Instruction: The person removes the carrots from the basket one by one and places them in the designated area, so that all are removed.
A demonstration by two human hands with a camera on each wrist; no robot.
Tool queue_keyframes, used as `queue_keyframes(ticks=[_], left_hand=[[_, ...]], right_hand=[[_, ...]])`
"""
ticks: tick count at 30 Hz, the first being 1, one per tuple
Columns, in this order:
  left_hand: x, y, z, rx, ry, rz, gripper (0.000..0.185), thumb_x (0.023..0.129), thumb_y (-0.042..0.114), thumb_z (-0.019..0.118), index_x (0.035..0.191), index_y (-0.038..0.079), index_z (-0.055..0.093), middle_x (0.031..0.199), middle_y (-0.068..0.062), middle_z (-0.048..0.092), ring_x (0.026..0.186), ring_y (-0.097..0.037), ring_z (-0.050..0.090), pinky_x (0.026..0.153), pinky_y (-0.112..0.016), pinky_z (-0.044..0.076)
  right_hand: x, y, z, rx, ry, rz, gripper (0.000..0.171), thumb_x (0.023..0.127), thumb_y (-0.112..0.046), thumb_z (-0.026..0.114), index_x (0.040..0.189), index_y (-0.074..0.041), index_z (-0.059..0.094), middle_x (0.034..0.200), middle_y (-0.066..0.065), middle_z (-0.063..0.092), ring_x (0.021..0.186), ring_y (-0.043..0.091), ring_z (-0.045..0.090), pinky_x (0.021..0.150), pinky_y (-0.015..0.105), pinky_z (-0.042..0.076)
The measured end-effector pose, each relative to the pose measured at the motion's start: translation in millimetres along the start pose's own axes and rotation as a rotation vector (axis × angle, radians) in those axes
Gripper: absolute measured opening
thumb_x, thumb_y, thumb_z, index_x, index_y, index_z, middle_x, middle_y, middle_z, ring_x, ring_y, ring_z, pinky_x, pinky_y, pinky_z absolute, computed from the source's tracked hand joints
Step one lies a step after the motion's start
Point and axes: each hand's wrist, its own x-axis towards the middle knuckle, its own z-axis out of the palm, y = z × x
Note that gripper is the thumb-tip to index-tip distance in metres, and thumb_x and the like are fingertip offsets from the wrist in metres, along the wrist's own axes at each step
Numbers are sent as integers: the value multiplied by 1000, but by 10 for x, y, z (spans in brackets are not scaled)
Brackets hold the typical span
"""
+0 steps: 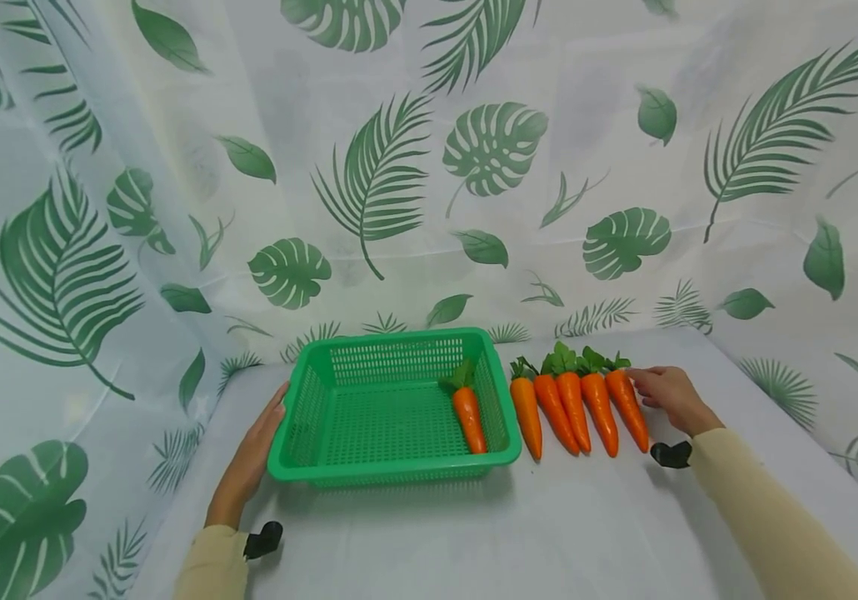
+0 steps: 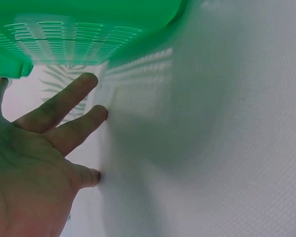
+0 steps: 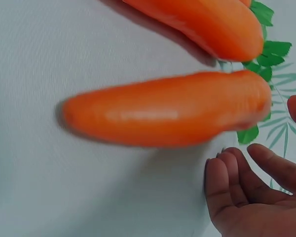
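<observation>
A green perforated basket (image 1: 309,400) stands on the white cloth with one orange carrot (image 1: 469,417) lying inside along its right wall. Several more carrots lie side by side just right of it; the rightmost carrot (image 1: 627,406) (image 3: 167,108) is nearest my right hand (image 1: 669,396) (image 3: 251,192), whose fingers are loosely bent beside its leafy end without gripping it. My left hand (image 1: 252,454) (image 2: 34,163) lies flat with straight fingers against the basket's left rim (image 2: 79,29).
A leaf-print cloth covers the table (image 1: 549,525) and rises as walls (image 1: 399,167) behind and on both sides. Bare cloth lies in front of the basket and carrots.
</observation>
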Motion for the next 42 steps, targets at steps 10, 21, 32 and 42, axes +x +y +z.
queue_keyframes(ticks=[10,21,32,42], left_hand=[[6,23,1,2,-1,-2,63,119,47,28,174,20,15,179,-6,9,164,-32,1,127,-66,4],[-8,-9,-33,30,0,-28,63,119,48,26,175,22,13,180,-6,7,164,-34,0,127,-67,3],[-2,13,-4,16,-4,-8,63,119,47,27,175,21,14,179,-7,8,164,-34,0,127,-67,3],[3,16,-7,17,-4,-15,63,119,47,27,175,22,14,179,-7,8,164,-34,0,127,-66,3]], right_hand=[[-31,8,-179,17,16,6,79,114,-42,45,155,23,26,150,42,39,130,50,49,114,53,47],[-16,106,-308,53,-1,-45,79,115,-41,41,158,22,21,162,44,22,146,58,32,118,59,38],[-60,-64,-342,64,8,-115,79,116,-42,36,160,20,16,165,44,16,151,60,24,120,62,33],[-157,-302,-266,40,-39,-219,74,118,-40,33,161,18,17,165,43,18,150,61,26,119,64,33]])
